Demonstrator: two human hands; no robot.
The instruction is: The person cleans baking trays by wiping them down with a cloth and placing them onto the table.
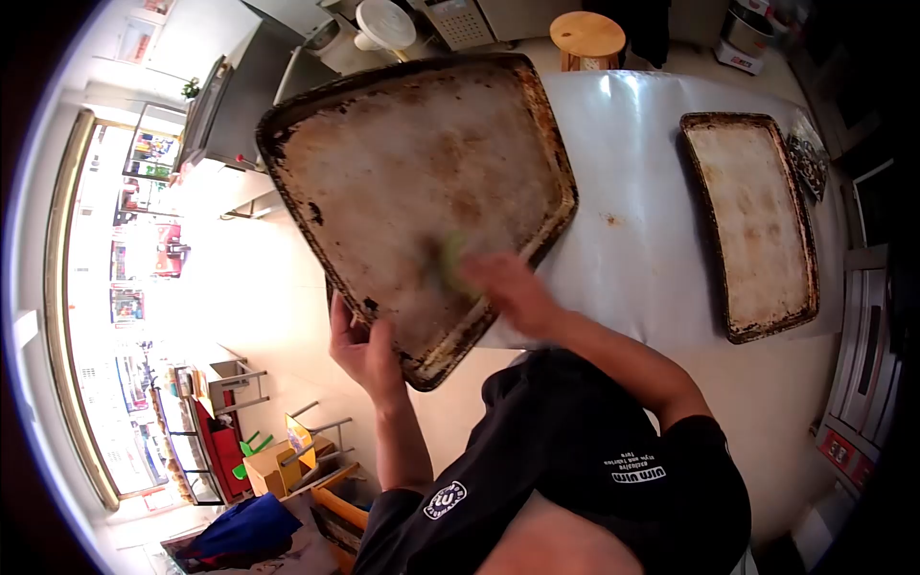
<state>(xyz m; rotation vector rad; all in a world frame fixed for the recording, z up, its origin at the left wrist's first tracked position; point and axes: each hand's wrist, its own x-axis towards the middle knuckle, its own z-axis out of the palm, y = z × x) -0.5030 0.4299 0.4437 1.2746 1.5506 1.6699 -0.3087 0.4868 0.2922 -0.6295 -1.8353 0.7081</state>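
A large baking tray (412,172) with a worn, browned surface and dark, crusted rims is held up at a tilt in front of me. My left hand (367,350) is closed on its lower left edge, thumb on the near face. Over the lower middle of the tray, my right hand (513,292) is smeared by motion. Its fingers are around a green thing (456,264) with a dark blurred part beside it, against or just above the tray surface. The exact kind of this green thing is too blurred to make out.
A second browned baking tray (757,220) lies on the shiny metal table (623,172) to the right, with a dark bag (807,158) beside it. A round wooden stool (586,36) stands beyond the table. A cardboard box (278,467) sits at lower left.
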